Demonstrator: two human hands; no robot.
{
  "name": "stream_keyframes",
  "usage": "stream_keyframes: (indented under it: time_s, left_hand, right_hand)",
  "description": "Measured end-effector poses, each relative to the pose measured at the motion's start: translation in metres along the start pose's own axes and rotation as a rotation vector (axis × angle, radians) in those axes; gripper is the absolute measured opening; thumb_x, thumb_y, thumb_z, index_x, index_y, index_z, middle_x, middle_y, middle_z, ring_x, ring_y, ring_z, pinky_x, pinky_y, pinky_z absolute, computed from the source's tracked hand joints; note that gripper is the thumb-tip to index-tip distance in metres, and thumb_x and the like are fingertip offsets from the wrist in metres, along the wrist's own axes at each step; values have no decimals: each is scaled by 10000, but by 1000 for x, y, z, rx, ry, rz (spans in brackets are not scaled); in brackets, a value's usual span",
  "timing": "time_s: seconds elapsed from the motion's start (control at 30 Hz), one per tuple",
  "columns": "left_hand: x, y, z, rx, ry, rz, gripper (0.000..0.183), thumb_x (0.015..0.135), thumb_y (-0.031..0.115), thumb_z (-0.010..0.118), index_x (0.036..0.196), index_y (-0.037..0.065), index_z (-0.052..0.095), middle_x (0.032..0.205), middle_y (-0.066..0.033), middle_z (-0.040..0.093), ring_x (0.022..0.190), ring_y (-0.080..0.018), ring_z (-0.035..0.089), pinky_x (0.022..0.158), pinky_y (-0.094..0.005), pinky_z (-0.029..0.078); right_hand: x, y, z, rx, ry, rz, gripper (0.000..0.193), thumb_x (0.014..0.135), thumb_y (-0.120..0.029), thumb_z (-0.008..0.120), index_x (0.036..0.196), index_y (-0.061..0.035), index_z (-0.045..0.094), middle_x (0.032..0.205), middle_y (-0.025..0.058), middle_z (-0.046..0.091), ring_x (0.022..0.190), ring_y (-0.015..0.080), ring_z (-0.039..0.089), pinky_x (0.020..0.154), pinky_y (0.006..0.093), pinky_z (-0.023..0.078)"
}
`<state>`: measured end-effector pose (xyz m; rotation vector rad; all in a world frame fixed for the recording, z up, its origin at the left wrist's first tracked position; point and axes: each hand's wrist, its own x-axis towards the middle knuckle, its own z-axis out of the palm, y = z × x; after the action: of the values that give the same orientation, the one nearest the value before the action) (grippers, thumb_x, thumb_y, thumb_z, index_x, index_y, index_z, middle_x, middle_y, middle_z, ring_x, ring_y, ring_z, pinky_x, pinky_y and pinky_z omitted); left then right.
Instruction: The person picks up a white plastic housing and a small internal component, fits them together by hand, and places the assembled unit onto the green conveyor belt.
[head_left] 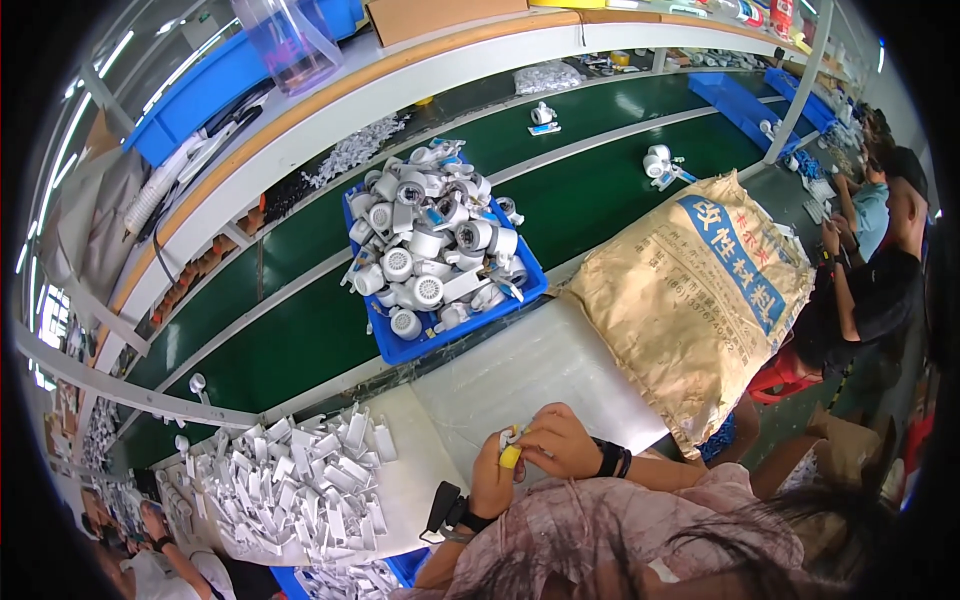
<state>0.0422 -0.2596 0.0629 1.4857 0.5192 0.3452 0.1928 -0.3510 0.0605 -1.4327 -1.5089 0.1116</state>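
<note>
Near the table's front edge my two hands come together around a small white-and-yellow part (510, 456). My left hand (489, 480) grips it with fingers closed. My right hand (563, 442) pinches at the same part from the right. The fingers cover much of it, so its exact kind cannot be made out. Left of my hands, a heap of white plastic pieces (300, 480) lies on a pale sheet (408, 480). Ahead stands a blue bin (465, 342), piled high with round-headed white plastic housings (425, 243).
A big brown paper sack (690, 310) lies to the right. Beyond the bin runs a green conveyor belt (590, 185) carrying a few white assemblies (660, 165) and a blue tray (735, 110). A shelf (460, 40) spans the far side. Co-workers (850, 290) sit right and lower left.
</note>
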Motion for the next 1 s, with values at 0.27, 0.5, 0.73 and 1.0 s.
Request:
stream_keyframes:
  time_s: [0.27,0.5,0.73,1.0]
  left_hand:
    - [-3,-6,-7,189,44,-45,252,955,99,409,1168,-17,476,759,-60,552,612,-108,527,543,-249,435]
    - [7,-2,-4,357,140,254,397,823,13,524,1215,5,463,905,-130,570,750,-226,576,685,-317,472]
    - [3,-8,-7,269,97,129,346,901,90,500,1235,15,451,956,-149,571,796,-243,573,728,-328,465]
    - [5,-1,-9,-20,-1,-118,289,922,83,464,1199,6,438,873,-95,553,677,-152,552,609,-283,448]
  right_hand:
    - [0,-1,10,2,-20,-56,202,732,-77,713,918,-101,639,843,45,588,797,249,554,765,373,434]
    - [14,7,3,-13,-38,-29,229,698,-24,701,907,-92,637,848,57,592,813,268,556,795,381,452]
    - [17,13,4,45,-130,-35,249,686,-21,717,912,-80,631,835,78,573,844,296,551,794,378,464]
    - [25,17,-2,105,-224,-53,270,685,51,696,924,-38,608,827,116,546,851,330,564,798,408,482]
